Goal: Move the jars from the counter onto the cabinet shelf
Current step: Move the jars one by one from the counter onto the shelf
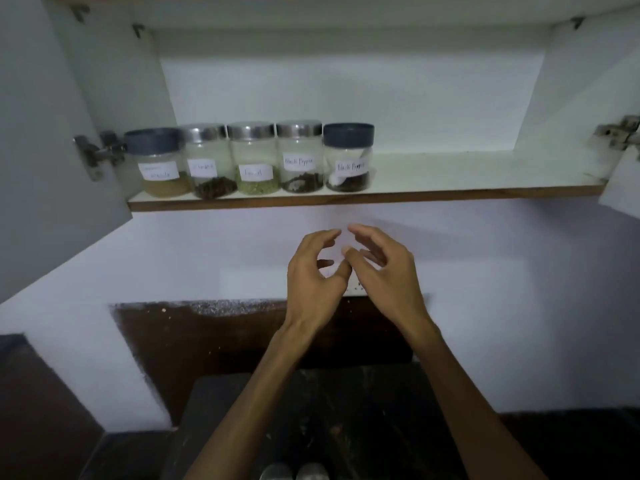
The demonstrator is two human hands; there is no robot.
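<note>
Clear glass jars (254,168), shiny metal lids (251,130), paper labels (253,173); shelf (450,181) smooth white.

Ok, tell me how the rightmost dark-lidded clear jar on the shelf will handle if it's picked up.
The dark-lidded clear jar labelled Black Pepper looks like glass or hard plastic, so probably rigid and smooth, perhaps slippery. It holds only a shallow layer of dark contents, so likely light. Squat and upright on the white cabinet shelf, it seems unlikely to tip.

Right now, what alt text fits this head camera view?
Five clear glass spice jars with paper labels stand in a row on a white cabinet shelf. Below, a left hand and right hand hover empty, fingers loosely curled.
</note>
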